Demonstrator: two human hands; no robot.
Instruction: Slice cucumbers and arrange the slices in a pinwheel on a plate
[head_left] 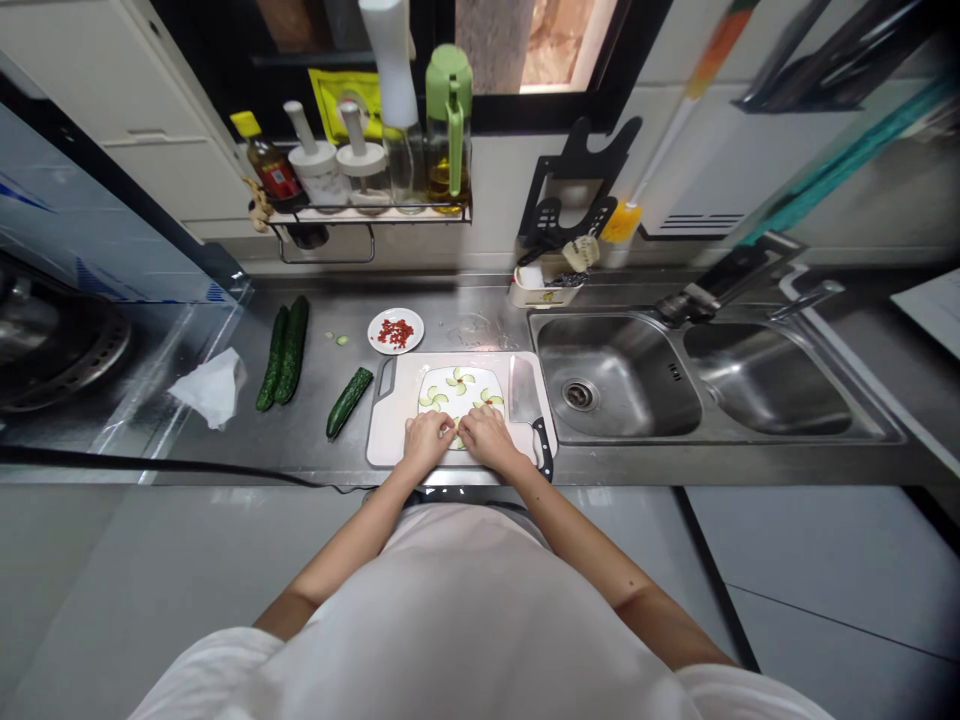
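Cucumber slices sit fanned on the white plate, where left hand and right hand nearly meet; whether they're pinching anything, I can't tell. A dragging wrist might scatter slices or nudge the knife.

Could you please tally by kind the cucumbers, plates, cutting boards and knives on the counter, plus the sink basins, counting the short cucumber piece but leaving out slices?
Cucumbers: 3 (left long cucumber, right long cucumber, short cucumber piece)
Plates: 2 (square plate, round plate)
Cutting board: 1
Kitchen knife: 1
Sink basins: 2 (left basin, right basin)
Total: 9
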